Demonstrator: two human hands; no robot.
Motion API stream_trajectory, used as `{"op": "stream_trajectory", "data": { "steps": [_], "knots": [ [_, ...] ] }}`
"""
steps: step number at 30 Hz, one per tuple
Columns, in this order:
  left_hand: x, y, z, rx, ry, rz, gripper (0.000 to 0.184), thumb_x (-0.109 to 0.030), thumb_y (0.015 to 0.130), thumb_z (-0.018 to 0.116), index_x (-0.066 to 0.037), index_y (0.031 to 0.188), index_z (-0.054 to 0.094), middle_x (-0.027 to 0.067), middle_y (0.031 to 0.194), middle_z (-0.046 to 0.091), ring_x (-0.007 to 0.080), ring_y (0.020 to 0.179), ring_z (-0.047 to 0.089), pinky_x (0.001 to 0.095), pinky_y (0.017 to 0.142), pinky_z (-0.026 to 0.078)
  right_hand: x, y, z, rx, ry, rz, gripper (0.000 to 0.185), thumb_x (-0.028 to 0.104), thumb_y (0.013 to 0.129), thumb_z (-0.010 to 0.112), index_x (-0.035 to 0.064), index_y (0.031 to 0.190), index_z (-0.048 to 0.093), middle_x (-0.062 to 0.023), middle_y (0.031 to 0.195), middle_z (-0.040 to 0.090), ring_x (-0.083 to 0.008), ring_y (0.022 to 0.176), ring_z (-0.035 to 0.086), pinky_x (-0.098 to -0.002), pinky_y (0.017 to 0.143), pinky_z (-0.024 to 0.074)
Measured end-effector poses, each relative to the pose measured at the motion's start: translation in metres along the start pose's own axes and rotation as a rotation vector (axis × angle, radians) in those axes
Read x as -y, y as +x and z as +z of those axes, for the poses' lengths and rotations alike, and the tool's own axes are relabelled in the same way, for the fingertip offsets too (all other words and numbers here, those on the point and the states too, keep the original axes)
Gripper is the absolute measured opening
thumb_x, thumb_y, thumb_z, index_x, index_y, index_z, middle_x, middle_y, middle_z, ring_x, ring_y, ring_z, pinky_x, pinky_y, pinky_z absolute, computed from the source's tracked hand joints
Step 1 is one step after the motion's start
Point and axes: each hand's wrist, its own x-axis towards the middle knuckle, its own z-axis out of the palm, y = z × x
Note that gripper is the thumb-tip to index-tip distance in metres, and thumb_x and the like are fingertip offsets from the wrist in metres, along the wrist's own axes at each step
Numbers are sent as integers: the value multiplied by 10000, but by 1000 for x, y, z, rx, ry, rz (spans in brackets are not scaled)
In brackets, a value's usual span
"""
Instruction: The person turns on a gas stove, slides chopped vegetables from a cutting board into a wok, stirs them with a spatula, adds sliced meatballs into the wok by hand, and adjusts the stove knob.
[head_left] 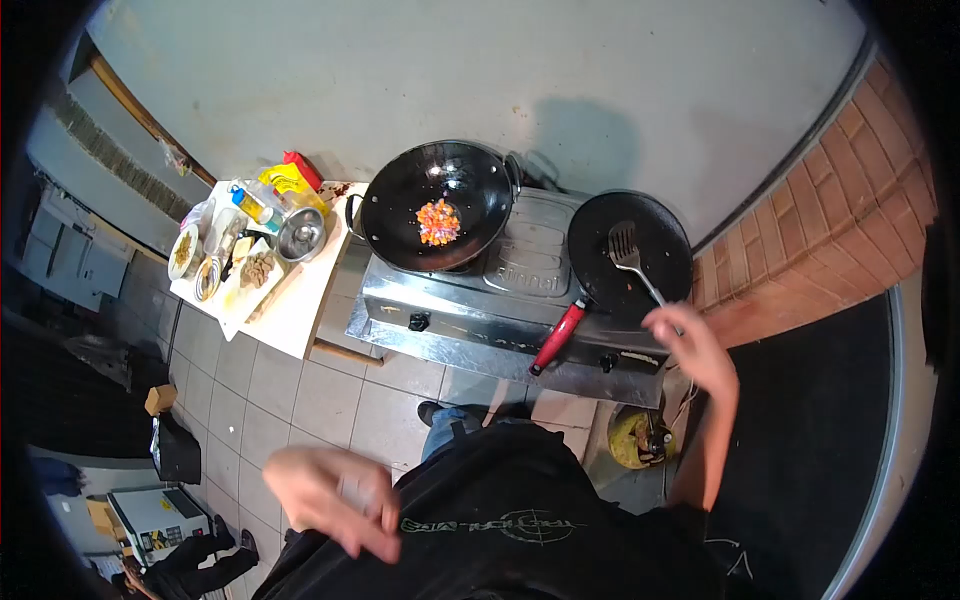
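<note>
On the stove (440, 310) the wok (400, 190) sits at the left, with chopped vegetables (438, 222) in its bottom, and the frying pan (650, 250) sits at the right, its handle (558, 340) pointing toward the person. A slotted spatula (627, 255) lies with its head in the pan (its handle end is at the right hand (693, 350)). Left of the stove stands a table (290, 325), on which a metal bowl (301, 235) lies right of the plate of meat (262, 275).
</note>
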Motion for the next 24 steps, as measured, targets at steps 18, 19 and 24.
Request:
{"op": "stream_trajectory", "data": {
  "steps": [18, 19, 24],
  "knots": [
    [-109, 50, 19, -92, 1104, 824, 224, -20, 868, 499, -42, 646, 474, 129, 651, 565, 165, 590, 541, 244, 564, 456, 171, -67, -34, 572, 103, -1130, 291, 205, 937, 485, 6, 1140, 545, -151, 1116, 538, -293, 1105, 483, -376, 945, 429],
    [-107, 39, 21, -242, 1217, 834, 241, -2, 873, 518, -50, 642, 464, 111, 645, 569, 126, 536, 496, 209, 520, 418, 183, -56, -53, 206, 77, -1202, 264, 275, 906, 577, 78, 1082, 580, -43, 906, 603, -222, 872, 614, -294, 820, 501],
    [-116, 15, 43, -767, 1517, 809, 49, -340, 841, 684, -375, 862, 658, -102, 763, 550, 93, 672, 429, 357, 684, 277, 237, -69, -82, -181, 42, -912, 133, 289, 909, 558, 195, 1002, 572, 0, 767, 560, -157, 702, 568, -271, 661, 461]
  ]
}}
